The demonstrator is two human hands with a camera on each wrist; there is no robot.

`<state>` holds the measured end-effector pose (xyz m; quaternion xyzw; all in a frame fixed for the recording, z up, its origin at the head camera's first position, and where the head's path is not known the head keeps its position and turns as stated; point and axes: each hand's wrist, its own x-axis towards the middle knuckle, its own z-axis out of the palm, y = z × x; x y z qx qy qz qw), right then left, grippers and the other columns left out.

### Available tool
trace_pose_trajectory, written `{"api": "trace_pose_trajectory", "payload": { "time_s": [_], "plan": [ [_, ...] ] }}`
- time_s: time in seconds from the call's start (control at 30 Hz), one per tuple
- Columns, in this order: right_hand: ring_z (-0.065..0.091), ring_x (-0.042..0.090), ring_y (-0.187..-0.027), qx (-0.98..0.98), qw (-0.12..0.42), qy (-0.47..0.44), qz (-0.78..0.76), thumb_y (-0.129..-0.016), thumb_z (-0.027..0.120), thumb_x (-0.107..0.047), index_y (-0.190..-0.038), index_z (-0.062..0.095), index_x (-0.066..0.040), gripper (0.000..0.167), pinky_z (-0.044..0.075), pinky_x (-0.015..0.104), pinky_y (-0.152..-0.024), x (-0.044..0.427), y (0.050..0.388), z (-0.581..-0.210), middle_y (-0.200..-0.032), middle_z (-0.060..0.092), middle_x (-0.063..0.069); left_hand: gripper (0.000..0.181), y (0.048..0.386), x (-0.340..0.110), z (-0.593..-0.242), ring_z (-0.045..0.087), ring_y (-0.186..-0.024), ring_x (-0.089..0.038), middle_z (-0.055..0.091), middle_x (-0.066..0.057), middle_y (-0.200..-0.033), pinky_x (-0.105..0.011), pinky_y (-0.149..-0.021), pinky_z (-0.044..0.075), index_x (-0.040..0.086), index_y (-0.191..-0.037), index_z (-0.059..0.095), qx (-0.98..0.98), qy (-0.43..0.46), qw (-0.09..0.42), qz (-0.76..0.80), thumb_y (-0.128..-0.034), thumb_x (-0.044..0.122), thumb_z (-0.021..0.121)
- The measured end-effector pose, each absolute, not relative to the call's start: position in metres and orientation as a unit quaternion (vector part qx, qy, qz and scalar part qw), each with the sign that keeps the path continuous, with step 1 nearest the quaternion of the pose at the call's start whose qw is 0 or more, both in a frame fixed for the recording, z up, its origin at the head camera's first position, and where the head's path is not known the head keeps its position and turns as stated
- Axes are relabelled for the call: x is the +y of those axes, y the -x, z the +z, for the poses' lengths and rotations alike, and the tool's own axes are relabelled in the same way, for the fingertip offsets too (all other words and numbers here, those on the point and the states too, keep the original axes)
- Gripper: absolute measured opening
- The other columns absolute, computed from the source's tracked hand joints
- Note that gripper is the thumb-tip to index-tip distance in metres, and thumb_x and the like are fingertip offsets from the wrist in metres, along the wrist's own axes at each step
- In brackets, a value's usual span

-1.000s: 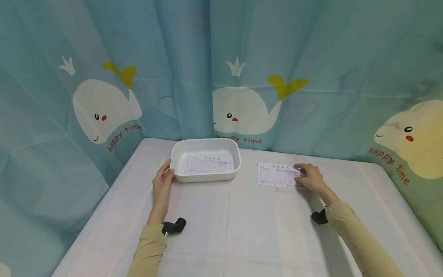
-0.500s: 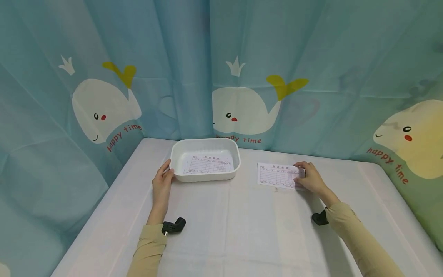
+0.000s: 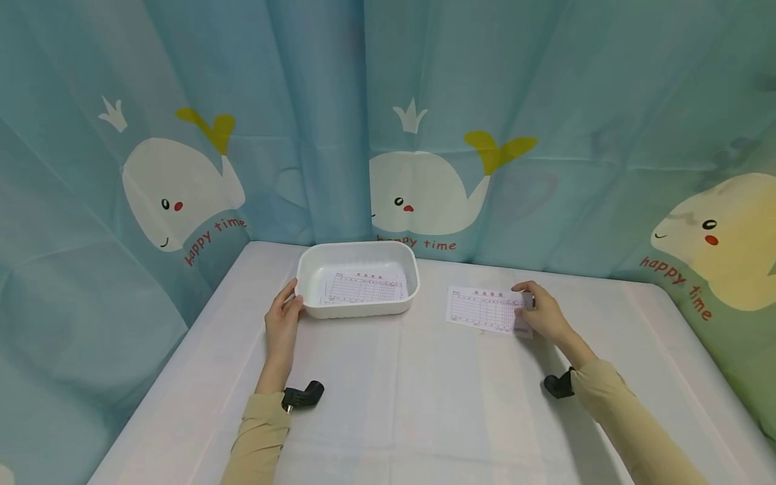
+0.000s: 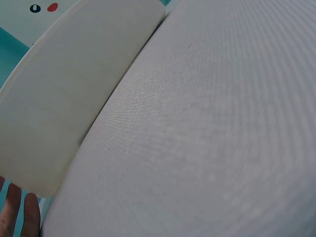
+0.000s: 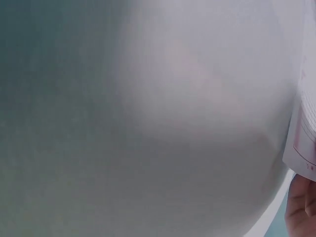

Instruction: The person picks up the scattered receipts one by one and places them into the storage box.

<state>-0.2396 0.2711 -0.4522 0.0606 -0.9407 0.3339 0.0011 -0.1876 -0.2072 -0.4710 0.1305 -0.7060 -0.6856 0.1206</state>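
Note:
A white plastic tray (image 3: pixel 351 312) stands at the table's back left, holding printed paper forms (image 3: pixel 364 289) on its floor. My left hand (image 3: pixel 281 333) rests against its left end, fingers along the outer wall and thumb at the front corner. In the left wrist view, straight fingers (image 4: pixel 30 215) touch the tray's end. To the right, my right hand (image 3: pixel 545 316) pinches the right end of another printed form (image 3: pixel 485 310). This form is tilted, its near right corner raised. The right wrist view shows only part of the form (image 5: pixel 301 163) and some fingers (image 5: pixel 298 207).
A white cloth covers the table (image 3: pixel 424 404). Behind and beside it hangs a blue-green curtain (image 3: pixel 333 121) with printed whales. A black wrist camera (image 3: pixel 305 395) sits on the left wrist and another wrist camera (image 3: pixel 559 385) on the right.
The form in my right hand has shifted slightly left and tilted, with its right end coming nearer. My left hand and the tray stay in place.

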Motion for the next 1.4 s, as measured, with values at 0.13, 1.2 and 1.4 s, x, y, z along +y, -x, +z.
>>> {"api": "trace_pose_trajectory", "payload": {
  "time_s": [0.13, 1.2, 1.4],
  "plan": [
    [0.051, 0.031, -0.09, -0.937, 0.006, -0.055, 0.346, -0.087, 0.053, 0.004, -0.129, 0.048, -0.003, 0.043, 0.041, 0.028, -0.065, 0.268, 0.235, -0.45, -0.122, 0.05, 0.026, 0.044, 0.188, -0.207, -0.471, 0.049, -0.129, -0.016, 0.042, 0.002, -0.15, -0.019, -0.1, 0.046, 0.023, -0.145, 0.043, -0.705, -0.134, 0.117, -0.686, -0.1008, 0.025, 0.048],
    [0.05, 0.011, -0.091, -0.902, 0.099, -0.077, 0.413, -0.09, 0.056, 0.004, -0.126, 0.053, -0.002, 0.037, 0.039, 0.009, -0.07, 0.246, 0.22, -0.432, -0.122, 0.057, 0.024, 0.045, 0.188, -0.206, -0.469, 0.049, -0.128, -0.013, 0.042, 0.004, -0.149, -0.013, -0.095, 0.046, 0.024, -0.145, 0.042, -0.702, -0.136, 0.114, -0.69, -0.101, 0.024, 0.048],
    [0.049, 0.009, -0.09, -0.896, 0.103, -0.074, 0.427, -0.091, 0.057, 0.003, -0.128, 0.052, -0.003, 0.038, 0.039, 0.01, -0.069, 0.242, 0.221, -0.427, -0.121, 0.057, 0.023, 0.045, 0.188, -0.207, -0.469, 0.049, -0.128, -0.014, 0.043, 0.005, -0.149, -0.014, -0.096, 0.045, 0.024, -0.145, 0.042, -0.701, -0.135, 0.113, -0.691, -0.101, 0.024, 0.048]
  ]
}}
